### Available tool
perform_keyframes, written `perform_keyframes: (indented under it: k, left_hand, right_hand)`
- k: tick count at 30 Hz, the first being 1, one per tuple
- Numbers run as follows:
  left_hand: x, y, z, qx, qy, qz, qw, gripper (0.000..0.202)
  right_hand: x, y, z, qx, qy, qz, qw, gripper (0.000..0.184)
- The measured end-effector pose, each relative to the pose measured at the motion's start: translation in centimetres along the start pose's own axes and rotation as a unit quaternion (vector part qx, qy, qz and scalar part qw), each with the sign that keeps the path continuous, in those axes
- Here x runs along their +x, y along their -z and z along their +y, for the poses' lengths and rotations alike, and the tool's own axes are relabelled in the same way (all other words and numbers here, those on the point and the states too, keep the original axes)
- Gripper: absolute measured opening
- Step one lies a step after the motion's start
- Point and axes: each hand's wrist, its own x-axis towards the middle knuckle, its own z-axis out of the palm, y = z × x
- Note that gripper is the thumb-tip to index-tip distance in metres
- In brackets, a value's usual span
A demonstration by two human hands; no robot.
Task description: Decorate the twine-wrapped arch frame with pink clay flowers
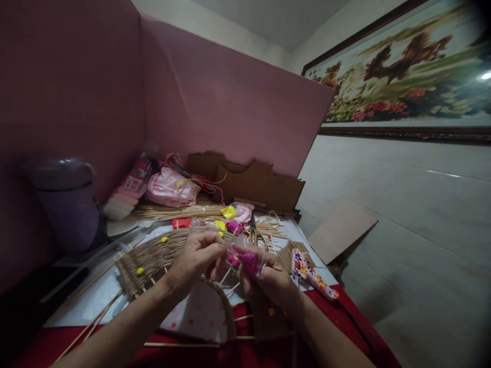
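Note:
My right hand (274, 278) is closed on a clear plastic packet of magenta modelling clay (251, 263). Close beside the packet, my left hand (201, 255) is pinched shut; what lies between its fingertips is hidden. Below and behind both hands is a fan-shaped piece wrapped in brown twine (153, 254), with small yellow dots (140, 271) on its band. White cloth with red spots (199, 314) fills part of its lower middle. Thin wooden sticks (229, 290) show between my hands.
Gold-handled scissors (253, 235), a yellow clay packet (229, 212) and a red packet (181, 223) lie beyond my hands. A flower-patterned glue gun (312, 273) rests at right. A purple bin (69, 204) stands left; torn cardboard (253, 184) leans against the pink panel (238, 92).

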Motion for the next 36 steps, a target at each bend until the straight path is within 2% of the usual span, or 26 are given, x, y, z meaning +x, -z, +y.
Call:
perform_keyframes:
  k: [8,16,22,30,36]
  left_hand:
    - [-0.2,-0.3,0.2,0.012,0.01,-0.001,1.0,0.021]
    - [0.0,0.1,0.0,0.018,-0.006,0.01,1.0,0.022]
    - [0.1,0.0,-0.2,0.015,0.001,0.003,1.0,0.02]
    - [-0.1,-0.3,0.5,0.026,-0.015,0.077,0.997,0.021]
    - [-0.2,-0.2,0.4,0.014,-0.027,0.113,0.993,0.019]
  right_hand:
    - [-0.1,0.2,0.2,-0.031,-0.016,-0.031,0.999,0.051]
    - [0.1,0.0,-0.1,-0.001,0.017,0.002,1.0,0.051]
    - [0.0,0.1,0.0,-0.013,-0.013,-0.009,1.0,0.05]
    - [0.0,0.1,0.1,-0.014,-0.01,0.02,1.0,0.058]
    - [0.2,-0.8,-0.3,-0.031,0.012,0.037,0.999,0.05]
